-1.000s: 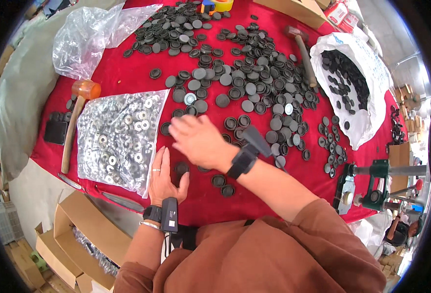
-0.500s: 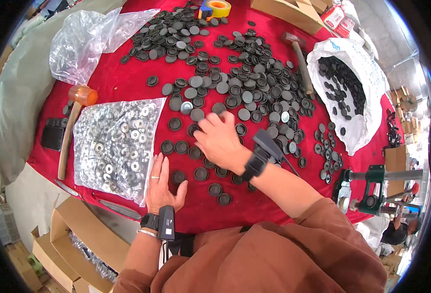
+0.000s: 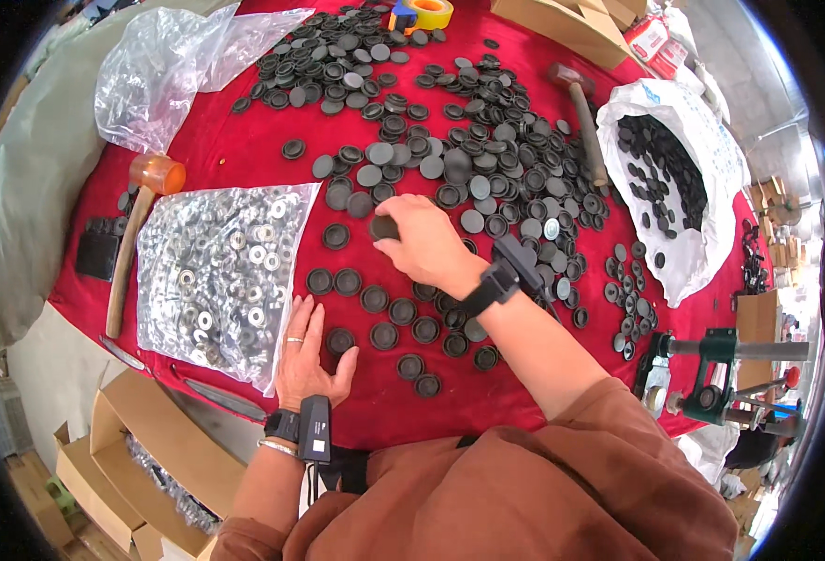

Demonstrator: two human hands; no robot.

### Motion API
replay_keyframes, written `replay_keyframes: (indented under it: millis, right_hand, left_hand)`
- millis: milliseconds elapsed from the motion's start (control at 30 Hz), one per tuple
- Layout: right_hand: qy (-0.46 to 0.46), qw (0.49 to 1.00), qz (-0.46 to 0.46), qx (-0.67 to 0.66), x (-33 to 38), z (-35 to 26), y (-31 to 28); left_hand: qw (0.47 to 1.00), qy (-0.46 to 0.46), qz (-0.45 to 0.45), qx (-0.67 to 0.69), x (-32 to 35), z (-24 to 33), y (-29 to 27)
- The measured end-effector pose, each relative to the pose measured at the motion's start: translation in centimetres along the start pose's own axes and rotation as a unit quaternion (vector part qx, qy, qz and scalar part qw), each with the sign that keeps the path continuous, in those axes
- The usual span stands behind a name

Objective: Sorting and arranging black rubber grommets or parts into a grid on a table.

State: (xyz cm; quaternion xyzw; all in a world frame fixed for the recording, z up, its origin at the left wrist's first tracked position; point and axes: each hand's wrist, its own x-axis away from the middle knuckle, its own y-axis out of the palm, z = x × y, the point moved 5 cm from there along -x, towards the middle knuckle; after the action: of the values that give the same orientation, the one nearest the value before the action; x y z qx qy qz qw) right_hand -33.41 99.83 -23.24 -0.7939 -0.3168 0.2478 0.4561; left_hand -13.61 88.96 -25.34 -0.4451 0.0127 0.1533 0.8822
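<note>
Between the thumb and fingers of my right hand (image 3: 426,245) is a round black cap (image 3: 383,227), held over the red cloth. My left hand (image 3: 311,360) lies with fingers stretched out and thumb apart, beside the lower right edge of a clear bag of metal washers (image 3: 216,271). A single cap (image 3: 339,340) rests on the cloth between the left thumb and fingers. Several caps with their hollow side up (image 3: 373,299) are spread out to the right of that hand. Beyond the right hand a large pile of black and grey caps (image 3: 501,140) covers the cloth.
Left of the bag lies an orange-headed mallet (image 3: 157,175). Another hammer (image 3: 582,122) lies at the right beside an open white sack of black parts (image 3: 637,103). A tape dispenser (image 3: 422,14) stands at the far edge, a green metal press (image 3: 714,374) at the right. An open carton (image 3: 165,425) sits below left.
My right hand has closed on a cap and lifted it slightly from among the loose caps. My left hand stays in place beside the bag.
</note>
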Motion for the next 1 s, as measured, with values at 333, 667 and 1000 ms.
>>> replay_keyframes:
  millis: [333, 667, 1000]
  right_hand:
    - [0.120, 0.880, -0.013, -0.460, 3.2, 0.0, -1.4]
    - [0.162, 0.875, -0.057, -0.452, 19.2, -2.4, -9.2]
    - [0.512, 0.829, 0.220, -0.048, 42.0, 8.7, -13.9]
  left_hand:
    - [1.000, 0.006, -0.005, -0.009, 0.1, 0.4, 0.0]
    - [0.995, 0.072, -0.009, -0.063, 0.2, -0.2, 0.5]
    - [0.983, 0.083, -0.011, -0.165, 0.1, -1.5, 1.4]
